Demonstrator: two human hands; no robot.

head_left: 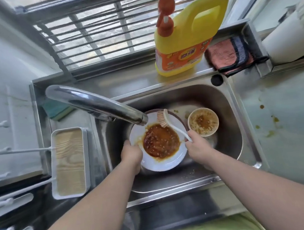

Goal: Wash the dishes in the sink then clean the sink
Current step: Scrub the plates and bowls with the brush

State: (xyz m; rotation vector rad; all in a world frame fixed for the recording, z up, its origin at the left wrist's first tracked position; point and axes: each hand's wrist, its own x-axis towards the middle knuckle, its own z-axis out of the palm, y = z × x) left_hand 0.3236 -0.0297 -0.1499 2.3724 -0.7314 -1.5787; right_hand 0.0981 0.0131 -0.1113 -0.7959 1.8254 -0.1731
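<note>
From the head camera, the steel sink (227, 111) holds two dirty dishes. A round white plate (163, 162) sits tilted toward the sink's near-left side, its centre pooled with oily red-brown sauce. The left hand (131, 154) grips its left rim, fingers curled under the edge. The right hand (197, 145) is wrapped around the white handle of a dish brush (168, 124), whose pale bristle head rests at the plate's far rim, just beside the sauce. A small round bowl (203, 122), beige and crusted with residue, stands just right of the plate, near the sink's middle. The chrome faucet (98, 105) arches in from the far-left corner, its spout above the plate's far-left rim; no water stream is visible.

The plate looks like glazed ceramic or melamine: stiff, moderately heavy, and probably slippery where grease coats it, so the clean rim is the safest hold. Chipping against the steel looks possible. The brush is light, rigid plastic with springy bristles.

On the far ledge of the surface stand a yellow detergent bottle (186, 37) with an orange pump and a folded pink cloth (229, 55). A green sponge (58, 110) lies behind the faucet, and a white tray (69, 161) sits at the left edge.
</note>
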